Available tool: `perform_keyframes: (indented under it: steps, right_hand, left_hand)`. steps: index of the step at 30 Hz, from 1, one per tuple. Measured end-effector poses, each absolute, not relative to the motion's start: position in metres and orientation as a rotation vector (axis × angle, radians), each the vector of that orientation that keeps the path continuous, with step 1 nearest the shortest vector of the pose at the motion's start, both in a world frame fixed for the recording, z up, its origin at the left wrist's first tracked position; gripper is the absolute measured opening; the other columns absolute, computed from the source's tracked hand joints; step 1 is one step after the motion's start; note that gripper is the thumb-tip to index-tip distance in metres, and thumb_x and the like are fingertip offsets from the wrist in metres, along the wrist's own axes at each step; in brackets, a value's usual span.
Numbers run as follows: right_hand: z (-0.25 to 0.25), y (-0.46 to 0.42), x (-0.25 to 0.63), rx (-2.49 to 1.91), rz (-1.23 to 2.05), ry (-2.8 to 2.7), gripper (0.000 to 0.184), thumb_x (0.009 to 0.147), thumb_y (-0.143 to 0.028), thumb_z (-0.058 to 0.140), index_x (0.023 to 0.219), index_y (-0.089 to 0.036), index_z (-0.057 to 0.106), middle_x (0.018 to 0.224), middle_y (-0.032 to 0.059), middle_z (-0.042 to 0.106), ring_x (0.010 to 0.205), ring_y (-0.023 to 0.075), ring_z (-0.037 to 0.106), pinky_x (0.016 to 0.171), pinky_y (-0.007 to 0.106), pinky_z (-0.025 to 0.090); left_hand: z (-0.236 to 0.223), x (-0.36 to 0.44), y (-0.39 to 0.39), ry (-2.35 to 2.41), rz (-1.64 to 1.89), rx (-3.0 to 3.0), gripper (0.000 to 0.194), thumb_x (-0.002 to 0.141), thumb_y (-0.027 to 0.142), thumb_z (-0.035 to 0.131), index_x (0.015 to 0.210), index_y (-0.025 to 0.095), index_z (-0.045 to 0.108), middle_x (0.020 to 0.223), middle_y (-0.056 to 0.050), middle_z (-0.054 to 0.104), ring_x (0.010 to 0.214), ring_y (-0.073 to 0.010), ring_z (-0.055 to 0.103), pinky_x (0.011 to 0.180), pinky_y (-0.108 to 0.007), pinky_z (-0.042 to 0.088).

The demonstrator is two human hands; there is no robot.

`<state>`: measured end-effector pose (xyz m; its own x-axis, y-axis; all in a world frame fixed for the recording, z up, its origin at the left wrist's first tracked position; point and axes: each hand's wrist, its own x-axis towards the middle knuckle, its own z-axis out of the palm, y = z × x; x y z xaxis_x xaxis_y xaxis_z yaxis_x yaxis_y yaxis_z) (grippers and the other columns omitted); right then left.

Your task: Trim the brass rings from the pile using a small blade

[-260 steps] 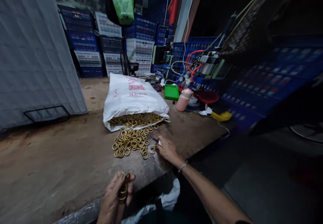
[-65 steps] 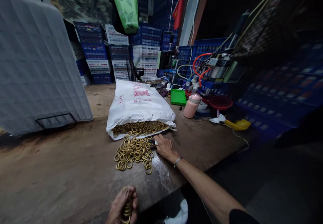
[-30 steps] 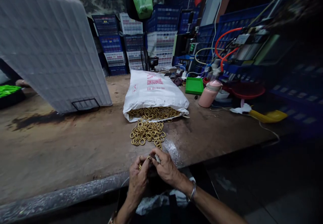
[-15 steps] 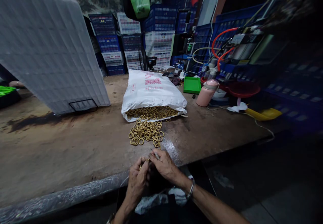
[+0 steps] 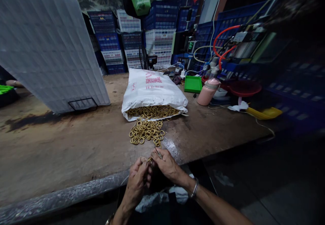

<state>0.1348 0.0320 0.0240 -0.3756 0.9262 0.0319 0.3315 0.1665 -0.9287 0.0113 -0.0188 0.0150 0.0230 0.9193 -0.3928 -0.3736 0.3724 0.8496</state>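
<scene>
At the table's front edge my left hand point(image 5: 137, 175) is closed, pinching a brass-coloured ring point(image 5: 149, 159) between thumb and fingers. My right hand point(image 5: 168, 166) meets it from the right, its fingers closed around a thin, pointed metal tool point(image 5: 158, 153) whose exact kind I cannot make out. The right fingertips are at the ring too. Just beyond my hands lies a loose pile of similar rings point(image 5: 147, 131). It spills from the mouth of a white woven sack point(image 5: 154, 91) with red print, which lies on its side and holds many more rings.
A tall white ribbed panel point(image 5: 53, 52) stands on the wooden table point(image 5: 76, 150) at left. To the right are a green tray point(image 5: 193, 84), a pink bottle point(image 5: 208, 92), a red dish point(image 5: 245, 89) and a yellow scoop point(image 5: 264, 112). Stacked crates point(image 5: 161, 39) line the back.
The right hand has shifted slightly to the right, and the tool and the ring between my hands show more plainly. The view has tilted a little; the sack and pile look the same.
</scene>
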Motion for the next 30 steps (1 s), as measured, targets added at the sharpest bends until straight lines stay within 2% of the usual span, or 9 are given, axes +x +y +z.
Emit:
perform_keyframes:
  steps: [5,8,13,19,24,27,30]
  right_hand:
    - [0.021,0.027,0.138,-1.250,0.956,-2.074,0.013,0.076,-0.018,0.041,0.074,-0.019,0.054,0.062,-0.0018,0.055,0.056,0.0102,0.047,0.055,0.020,0.032]
    - [0.021,0.024,0.138,-1.286,0.863,-2.233,0.026,0.066,-0.008,0.039,0.081,-0.020,0.056,0.067,-0.0003,0.059,0.061,0.0122,0.051,0.059,0.020,0.033]
    - [0.022,0.022,0.135,-1.323,0.770,-2.369,0.037,0.060,-0.007,0.037,0.089,-0.020,0.055,0.069,0.0009,0.060,0.064,0.0145,0.053,0.059,0.021,0.031]
    - [0.018,0.027,0.138,-1.442,0.696,-2.459,0.033,0.064,-0.009,0.038,0.091,-0.020,0.053,0.071,0.0016,0.061,0.067,0.0151,0.054,0.057,0.022,0.028]
    - [0.015,0.040,0.153,-1.600,0.552,-2.382,0.033,0.065,-0.006,0.037,0.092,-0.018,0.052,0.076,0.0035,0.061,0.067,0.0146,0.054,0.059,0.022,0.028]
    - [0.011,0.059,0.164,-1.655,0.489,-2.192,0.030,0.068,-0.005,0.037,0.091,-0.019,0.051,0.074,0.0028,0.061,0.068,0.0141,0.054,0.058,0.021,0.028]
    - [0.006,0.084,0.172,-1.753,0.411,-2.029,0.016,0.077,-0.014,0.040,0.087,-0.020,0.051,0.077,0.0035,0.061,0.070,0.0141,0.054,0.058,0.021,0.028]
  left_hand:
    - [0.016,0.011,-0.019,1.135,1.168,0.601,0.033,0.068,0.048,0.058,0.068,0.019,0.042,0.051,0.008,0.047,0.034,-0.0020,0.035,0.033,-0.013,0.024]
    - [0.021,0.012,-0.018,1.146,1.170,0.587,0.036,0.064,0.051,0.060,0.068,0.020,0.042,0.048,0.010,0.044,0.033,-0.0019,0.033,0.033,-0.013,0.024]
    - [0.020,0.012,-0.018,1.168,1.194,0.642,0.037,0.062,0.051,0.062,0.068,0.020,0.043,0.048,0.009,0.044,0.035,-0.0028,0.035,0.035,-0.014,0.025]
    - [0.020,0.009,-0.025,1.297,1.178,0.834,0.035,0.069,0.052,0.055,0.064,0.019,0.044,0.045,0.008,0.041,0.036,-0.0038,0.032,0.035,-0.015,0.025]
    - [0.027,0.014,-0.044,1.175,1.134,0.903,0.033,0.071,0.047,0.055,0.060,0.018,0.045,0.048,0.005,0.044,0.038,-0.0041,0.035,0.035,-0.015,0.028]
    - [0.006,0.019,-0.051,1.098,0.903,0.709,0.033,0.069,0.049,0.056,0.062,0.018,0.045,0.045,0.006,0.048,0.029,-0.0027,0.028,0.028,-0.015,0.020]
    - [-0.033,0.021,-0.053,1.101,0.791,0.527,0.036,0.062,0.047,0.064,0.055,0.017,0.046,0.041,0.004,0.048,0.028,-0.0025,0.029,0.027,-0.014,0.018]
